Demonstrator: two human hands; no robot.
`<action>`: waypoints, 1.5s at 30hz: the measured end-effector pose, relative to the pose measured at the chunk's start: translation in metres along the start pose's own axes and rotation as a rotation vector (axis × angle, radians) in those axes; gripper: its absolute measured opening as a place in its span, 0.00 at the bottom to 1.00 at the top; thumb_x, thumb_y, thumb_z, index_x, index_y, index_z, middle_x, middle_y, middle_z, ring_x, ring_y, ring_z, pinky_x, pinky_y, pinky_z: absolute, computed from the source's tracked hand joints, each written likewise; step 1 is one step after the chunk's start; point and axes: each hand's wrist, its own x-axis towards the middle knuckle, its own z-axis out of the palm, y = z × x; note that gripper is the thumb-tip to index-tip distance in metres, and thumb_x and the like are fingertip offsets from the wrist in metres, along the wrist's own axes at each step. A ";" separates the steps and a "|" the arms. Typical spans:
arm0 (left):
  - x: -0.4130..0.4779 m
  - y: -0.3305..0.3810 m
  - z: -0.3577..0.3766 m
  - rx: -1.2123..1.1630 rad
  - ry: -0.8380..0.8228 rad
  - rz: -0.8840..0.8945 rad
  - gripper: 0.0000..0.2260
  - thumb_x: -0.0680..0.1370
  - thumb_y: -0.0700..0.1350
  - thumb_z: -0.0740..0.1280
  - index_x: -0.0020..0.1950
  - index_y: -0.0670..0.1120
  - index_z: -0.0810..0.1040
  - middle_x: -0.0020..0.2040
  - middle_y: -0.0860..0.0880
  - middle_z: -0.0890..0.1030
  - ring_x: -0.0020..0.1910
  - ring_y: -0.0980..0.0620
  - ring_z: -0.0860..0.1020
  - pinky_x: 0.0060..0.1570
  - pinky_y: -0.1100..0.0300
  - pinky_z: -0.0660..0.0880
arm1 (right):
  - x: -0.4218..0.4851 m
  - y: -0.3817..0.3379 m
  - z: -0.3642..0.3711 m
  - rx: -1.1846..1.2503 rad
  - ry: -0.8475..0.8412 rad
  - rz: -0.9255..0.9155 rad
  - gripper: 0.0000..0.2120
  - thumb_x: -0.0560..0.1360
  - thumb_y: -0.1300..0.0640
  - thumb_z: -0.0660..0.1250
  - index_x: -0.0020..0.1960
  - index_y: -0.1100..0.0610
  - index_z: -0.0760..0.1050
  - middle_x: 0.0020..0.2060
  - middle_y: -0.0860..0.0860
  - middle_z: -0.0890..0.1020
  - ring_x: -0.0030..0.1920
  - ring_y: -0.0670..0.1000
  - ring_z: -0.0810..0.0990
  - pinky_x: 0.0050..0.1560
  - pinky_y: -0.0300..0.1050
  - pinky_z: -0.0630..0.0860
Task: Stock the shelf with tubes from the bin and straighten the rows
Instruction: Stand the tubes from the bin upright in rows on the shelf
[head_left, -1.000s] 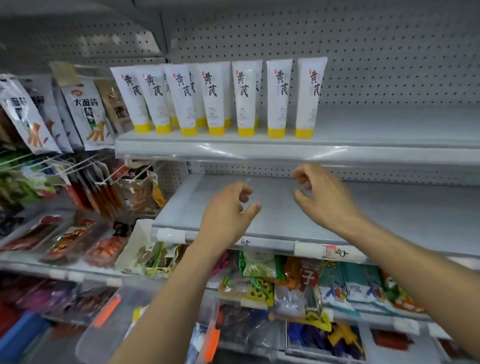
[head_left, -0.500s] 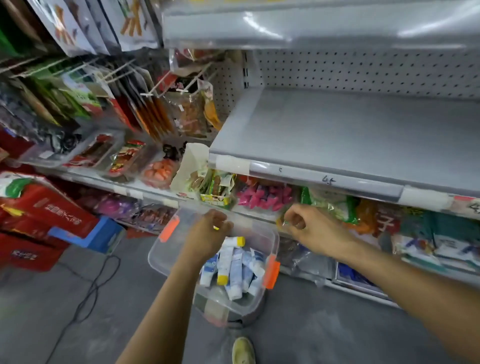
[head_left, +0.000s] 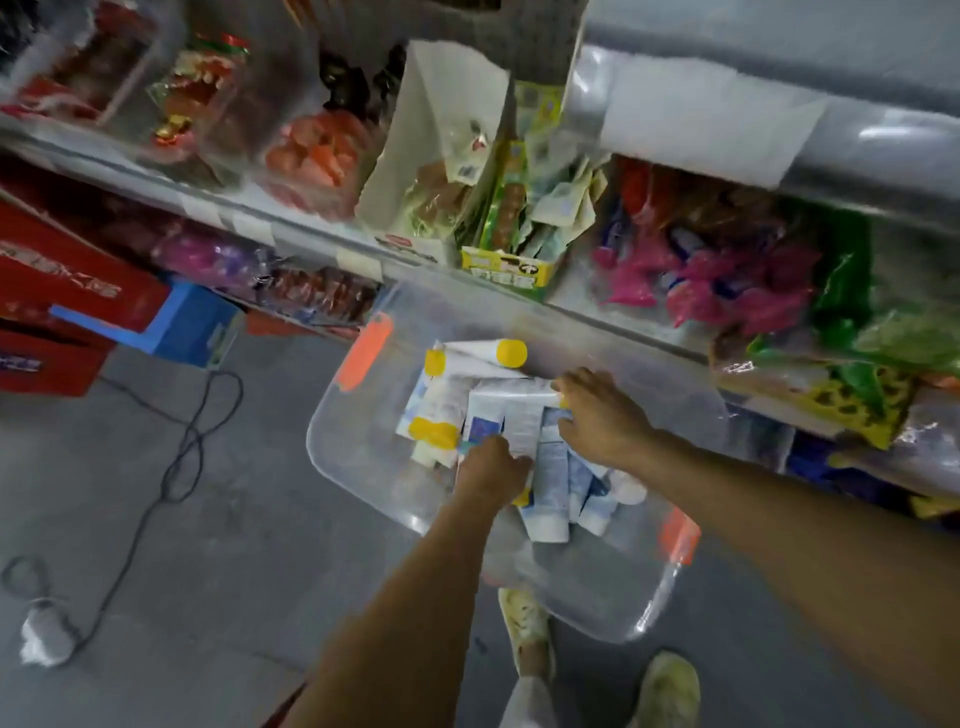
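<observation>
White yellow-capped plastic tubes (head_left: 441, 410) heaped with blue-white ones in clear plastic bin with orange latches (head_left: 358, 447). Both hands inside bin. Right hand (head_left: 602, 415) pinches crimped end of long white tube (head_left: 519, 415). Left hand (head_left: 491, 470) buried among tubes, fingers hidden, grip unclear. Bin above grey concrete floor (head_left: 208, 545), below grey metal shelf (head_left: 883, 150). Black cable (head_left: 182, 457) on floor to left.

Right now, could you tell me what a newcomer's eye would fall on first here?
The clear bin with orange latches, in front of the lower shelves, draws the eye: it holds a jumble of yellow-capped tubes. The left hand is buried among them and the right hand grips a white tube. Bright pink packets glow on the shelf to the right.
</observation>
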 end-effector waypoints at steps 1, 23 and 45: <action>0.009 -0.002 0.009 0.084 -0.006 -0.015 0.19 0.79 0.48 0.64 0.66 0.40 0.70 0.65 0.40 0.75 0.65 0.39 0.73 0.61 0.52 0.70 | 0.011 0.002 0.009 -0.038 -0.005 0.010 0.18 0.77 0.61 0.60 0.67 0.61 0.67 0.65 0.58 0.70 0.67 0.59 0.66 0.62 0.48 0.66; -0.042 0.006 0.013 -0.403 -0.054 -0.117 0.20 0.79 0.55 0.60 0.60 0.40 0.73 0.54 0.39 0.78 0.48 0.40 0.79 0.46 0.49 0.80 | -0.051 0.016 -0.010 0.464 -0.141 0.301 0.21 0.70 0.54 0.72 0.54 0.59 0.63 0.46 0.54 0.75 0.36 0.53 0.77 0.27 0.41 0.71; -0.416 0.222 0.130 -0.968 0.164 0.575 0.15 0.80 0.54 0.62 0.62 0.47 0.72 0.50 0.38 0.81 0.39 0.42 0.81 0.32 0.51 0.78 | -0.456 0.152 -0.216 0.781 0.340 -0.175 0.16 0.72 0.53 0.72 0.57 0.55 0.76 0.36 0.50 0.79 0.24 0.40 0.74 0.23 0.36 0.68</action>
